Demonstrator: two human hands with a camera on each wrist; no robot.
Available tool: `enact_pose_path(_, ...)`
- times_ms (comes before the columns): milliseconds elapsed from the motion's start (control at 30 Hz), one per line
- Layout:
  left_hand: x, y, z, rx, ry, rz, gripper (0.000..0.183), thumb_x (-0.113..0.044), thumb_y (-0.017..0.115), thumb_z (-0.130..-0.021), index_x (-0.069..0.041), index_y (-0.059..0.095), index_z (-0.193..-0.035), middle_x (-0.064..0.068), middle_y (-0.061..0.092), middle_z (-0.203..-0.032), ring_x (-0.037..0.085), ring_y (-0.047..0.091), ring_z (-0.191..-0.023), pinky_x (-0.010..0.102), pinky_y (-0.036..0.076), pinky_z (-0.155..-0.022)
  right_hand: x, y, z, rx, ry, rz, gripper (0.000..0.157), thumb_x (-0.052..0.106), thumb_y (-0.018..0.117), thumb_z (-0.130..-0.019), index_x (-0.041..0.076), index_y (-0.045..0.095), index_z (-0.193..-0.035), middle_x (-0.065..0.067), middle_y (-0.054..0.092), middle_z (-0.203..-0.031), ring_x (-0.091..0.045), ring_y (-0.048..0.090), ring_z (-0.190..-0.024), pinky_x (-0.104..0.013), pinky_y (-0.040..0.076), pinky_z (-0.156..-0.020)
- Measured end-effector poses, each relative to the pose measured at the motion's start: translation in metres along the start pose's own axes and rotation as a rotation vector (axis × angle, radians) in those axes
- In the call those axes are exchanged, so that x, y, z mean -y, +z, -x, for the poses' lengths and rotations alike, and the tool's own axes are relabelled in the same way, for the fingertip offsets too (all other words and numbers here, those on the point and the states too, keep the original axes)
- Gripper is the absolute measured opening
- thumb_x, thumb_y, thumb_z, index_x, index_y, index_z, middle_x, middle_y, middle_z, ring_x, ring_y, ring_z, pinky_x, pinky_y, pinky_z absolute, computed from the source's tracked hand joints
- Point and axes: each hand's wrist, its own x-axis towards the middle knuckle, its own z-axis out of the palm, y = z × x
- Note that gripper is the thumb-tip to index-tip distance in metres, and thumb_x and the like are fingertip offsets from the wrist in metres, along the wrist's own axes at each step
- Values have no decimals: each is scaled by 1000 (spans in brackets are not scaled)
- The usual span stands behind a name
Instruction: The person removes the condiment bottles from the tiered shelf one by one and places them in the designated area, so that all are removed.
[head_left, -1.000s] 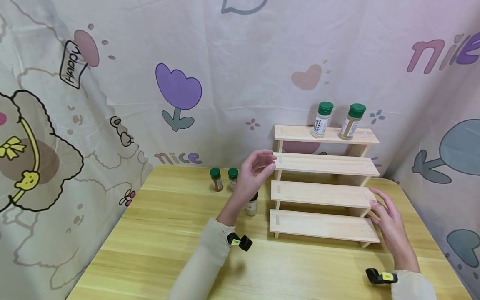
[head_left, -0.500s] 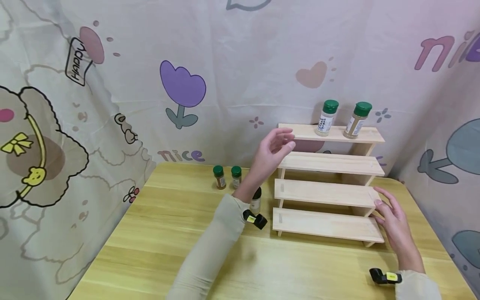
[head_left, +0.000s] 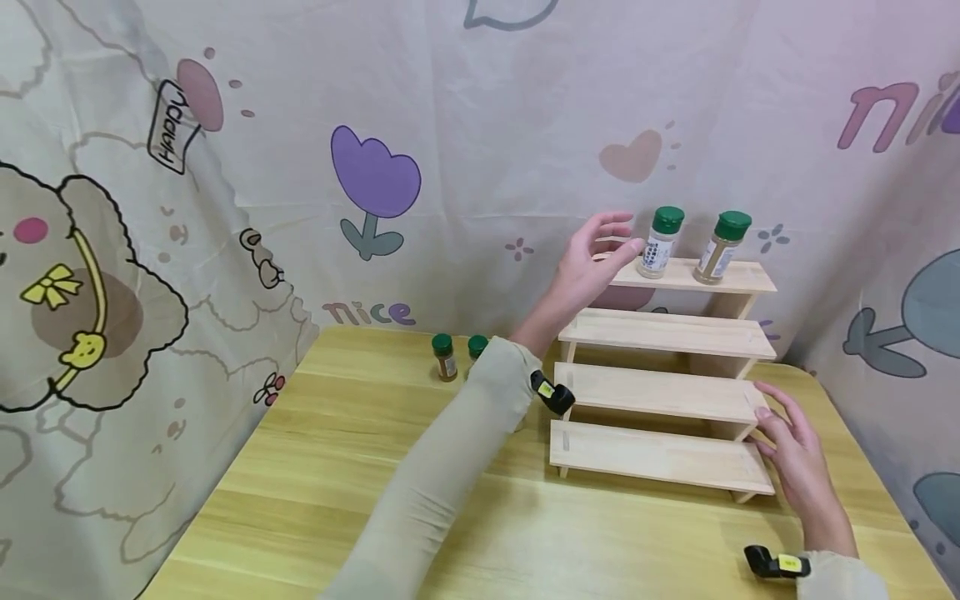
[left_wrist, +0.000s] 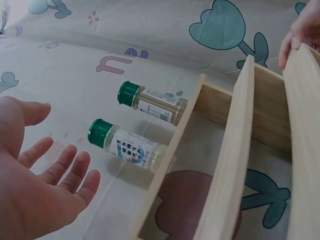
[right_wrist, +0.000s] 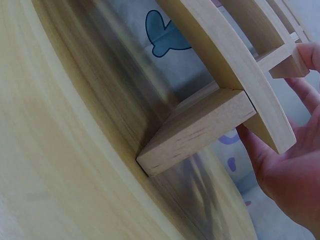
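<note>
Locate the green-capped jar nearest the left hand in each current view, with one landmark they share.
Head: green-capped jar right of centre, upper half, standing on the top shelf, left of the second jar.
Left wrist: left of centre, cap pointing left, below the second jar.
Right wrist: not in it.
Shared landmark: the wooden rack, in all three.

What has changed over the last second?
The left hand rose rightward, from the second-highest shelf's left end to beside the left jar on top, its grip taking nothing. The right hand stayed at the right end of the wooden rack; both top jars stayed put.
</note>
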Motion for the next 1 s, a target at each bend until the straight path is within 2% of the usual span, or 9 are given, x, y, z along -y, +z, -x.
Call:
enact_pose_path(133,-2,12,-14,23,-12,-52,48,-22,70,-99,-10,55,-143,7,63,-129,10,61,-109,19,51,-88,-2,-2,2,6,-7,-31,48,9,44,-110,16,40,-157,10,55,-128,2,63,-107,-16,55,-80)
enact_pose_path(367,0,30,-37,-40,-43,-232,50,-32,74,-96,-20,57,-142,0,61,-137,11,58,-119,16,46,-91,-1,-4,0,0,-17,-27,48,9,44,-110,16,40,-157,10,54,-129,3,62,-108,-15,55,-80)
enact_pose_path(467,4,33,-43,-46,-54,-264,52,-32,75,-95,-20,57,-142,-1,61,-137,9,59,-118,16,46,-93,-2,-3,1,-6,-15,-17,48,9,45,-110,15,40,-157,10,53,-130,3,62,-109,-15,55,-80)
enact_pose_path(600,12,34,-50,-51,-109,-259,53,-31,75,-95,-20,56,-143,0,62,-137,10,60,-120,17,47,-94,-6,0,2,-1,-6,-11,49,10,45,-110,15,38,-158,10,51,-133,4,61,-110,-15,55,-81)
enact_pose_path(733,17,35,-57,-52,-153,-206,54,-29,76,-95,-19,56,-144,1,64,-136,12,61,-119,18,48,-93,-6,2,1,-6,-5,-12,49,11,45,-110,15,38,-158,9,49,-134,4,60,-111,-15,54,-81)
enact_pose_path(867,19,37,-64,-20,-155,-151,54,-26,77,-94,-15,57,-143,1,68,-128,8,63,-108,15,48,-87,-4,1,0,-15,-8,-15,48,10,45,-110,15,39,-157,8,47,-136,4,60,-111,-15,54,-80)
enact_pose_path(1000,20,38,-68,1,-154,-166,50,-24,77,-95,-15,59,-140,0,70,-119,5,62,-100,16,48,-83,-4,0,-1,-6,-12,-18,48,9,45,-110,14,39,-157,7,48,-135,4,61,-111,-15,55,-81)
